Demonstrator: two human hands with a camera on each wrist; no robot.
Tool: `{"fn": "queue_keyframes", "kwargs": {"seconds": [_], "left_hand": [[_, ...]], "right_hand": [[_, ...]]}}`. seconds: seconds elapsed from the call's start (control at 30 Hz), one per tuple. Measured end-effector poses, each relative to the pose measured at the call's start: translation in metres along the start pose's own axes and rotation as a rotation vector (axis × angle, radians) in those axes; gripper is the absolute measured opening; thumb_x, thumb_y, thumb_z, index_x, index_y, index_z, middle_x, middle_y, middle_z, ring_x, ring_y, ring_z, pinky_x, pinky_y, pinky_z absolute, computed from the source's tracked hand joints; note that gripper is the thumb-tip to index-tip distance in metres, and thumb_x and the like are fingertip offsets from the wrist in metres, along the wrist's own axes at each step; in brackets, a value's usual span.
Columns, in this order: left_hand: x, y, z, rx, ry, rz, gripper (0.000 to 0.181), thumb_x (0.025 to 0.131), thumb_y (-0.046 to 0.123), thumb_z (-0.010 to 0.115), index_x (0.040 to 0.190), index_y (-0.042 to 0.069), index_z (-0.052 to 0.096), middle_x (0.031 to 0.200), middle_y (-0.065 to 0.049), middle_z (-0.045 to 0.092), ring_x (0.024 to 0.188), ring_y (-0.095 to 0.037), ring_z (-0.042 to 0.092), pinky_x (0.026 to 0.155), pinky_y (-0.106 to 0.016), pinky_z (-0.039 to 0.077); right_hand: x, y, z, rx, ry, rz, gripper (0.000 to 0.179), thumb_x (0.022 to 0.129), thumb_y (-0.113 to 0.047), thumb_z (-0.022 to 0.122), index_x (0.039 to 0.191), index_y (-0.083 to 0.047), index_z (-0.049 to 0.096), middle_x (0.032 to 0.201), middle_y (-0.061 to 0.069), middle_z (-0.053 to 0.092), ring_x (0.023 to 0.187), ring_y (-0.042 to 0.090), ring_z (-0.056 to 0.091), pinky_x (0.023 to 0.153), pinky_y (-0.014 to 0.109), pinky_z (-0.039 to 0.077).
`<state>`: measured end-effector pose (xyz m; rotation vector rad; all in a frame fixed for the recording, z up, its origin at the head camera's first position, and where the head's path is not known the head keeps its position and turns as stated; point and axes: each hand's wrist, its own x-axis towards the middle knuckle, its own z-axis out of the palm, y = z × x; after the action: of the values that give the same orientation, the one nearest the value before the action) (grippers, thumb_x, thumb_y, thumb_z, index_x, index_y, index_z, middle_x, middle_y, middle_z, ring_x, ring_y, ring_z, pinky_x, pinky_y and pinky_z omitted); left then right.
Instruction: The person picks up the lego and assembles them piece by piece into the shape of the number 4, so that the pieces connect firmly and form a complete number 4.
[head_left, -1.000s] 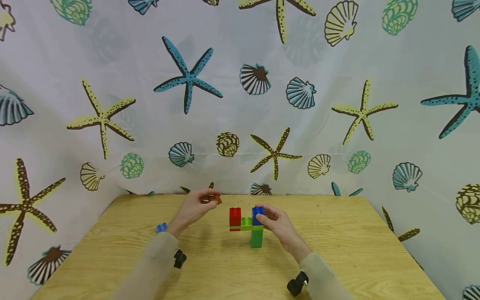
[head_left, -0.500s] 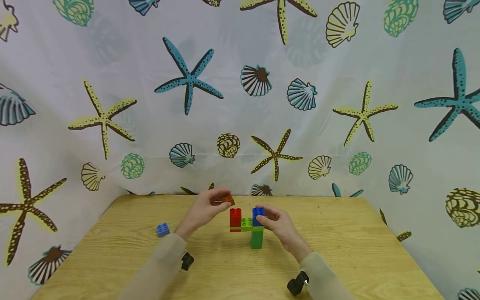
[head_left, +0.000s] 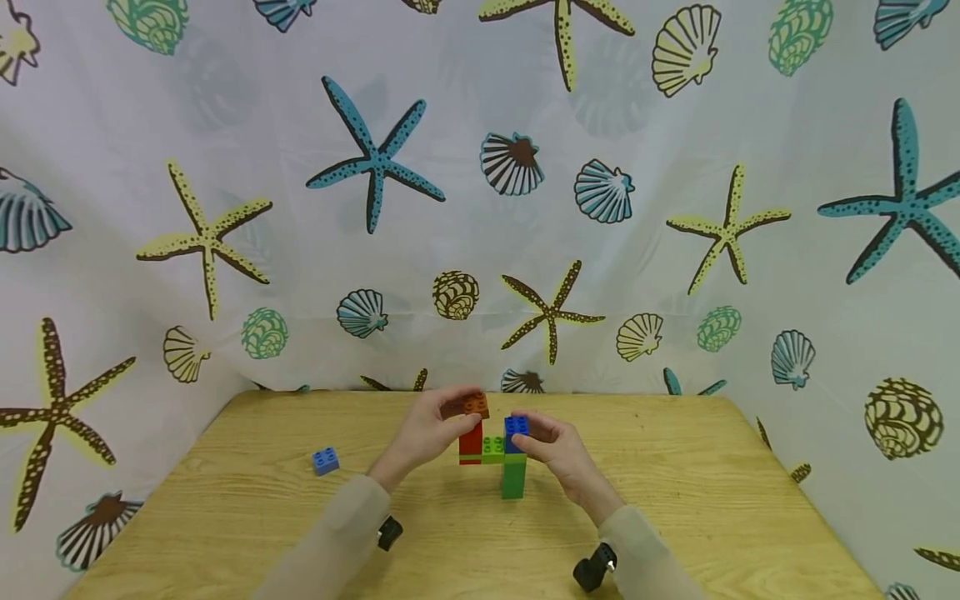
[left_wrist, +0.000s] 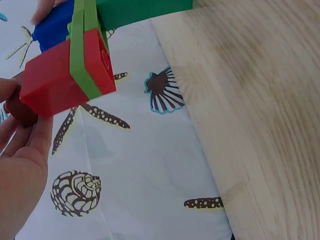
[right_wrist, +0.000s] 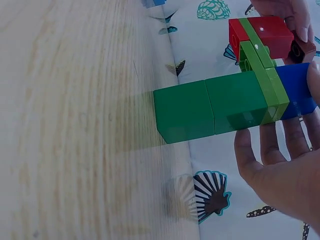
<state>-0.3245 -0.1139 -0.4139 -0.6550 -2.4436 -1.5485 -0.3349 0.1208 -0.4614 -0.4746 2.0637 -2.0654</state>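
Note:
My left hand [head_left: 429, 428] pinches a brown toy building brick [head_left: 477, 406] at the top of a red brick [head_left: 471, 443]. In the right wrist view the brown brick [right_wrist: 302, 50] looks tilted, its hollow underside partly showing; whether it touches the red one I cannot tell. Opposite, my right hand [head_left: 558, 454] holds a dark blue brick [head_left: 516, 426] between thumb and fingers. A flat light green piece [head_left: 492, 447] joins both sides. Two stacked green bricks [right_wrist: 209, 110] carry the structure under the blue side, standing on the table. The red side overhangs, with a thin red part below the light green.
A lighter blue brick [head_left: 326, 461] lies alone on the wooden table [head_left: 675, 467], left of the left forearm. A white cloth [head_left: 480, 225] printed with shells and starfish hangs behind the table and along both sides.
My left hand has moved right with the brown brick, from left of the structure to the top of the red brick. My right hand keeps its hold on the blue brick.

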Motion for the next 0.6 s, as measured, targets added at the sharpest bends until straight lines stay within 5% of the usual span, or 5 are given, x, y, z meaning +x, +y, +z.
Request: {"fn": "queue_keyframes", "kwargs": {"seconds": [0.33,0.6], "left_hand": [[-0.002,0.012,0.017,0.134,-0.007,0.140,0.042,0.092,0.009,0.067,0.134,0.010,0.060,0.118,-0.010,0.068,0.101,-0.021,0.069,0.079,-0.028,0.058],[-0.002,0.014,0.022,0.181,-0.042,0.156,0.038,0.092,0.018,0.070,0.130,0.016,0.064,0.107,0.001,0.068,0.074,-0.015,0.054,0.060,-0.022,0.048]], "right_hand": [[0.000,-0.002,-0.001,0.003,-0.008,0.012,0.053,0.091,-0.025,0.071,0.139,-0.009,0.055,0.134,0.013,0.061,0.116,0.019,0.061,0.100,0.038,0.050],[-0.002,-0.001,0.000,0.023,-0.012,0.009,0.053,0.090,-0.025,0.072,0.138,-0.006,0.056,0.130,0.013,0.064,0.110,0.015,0.065,0.097,0.036,0.052]]}}
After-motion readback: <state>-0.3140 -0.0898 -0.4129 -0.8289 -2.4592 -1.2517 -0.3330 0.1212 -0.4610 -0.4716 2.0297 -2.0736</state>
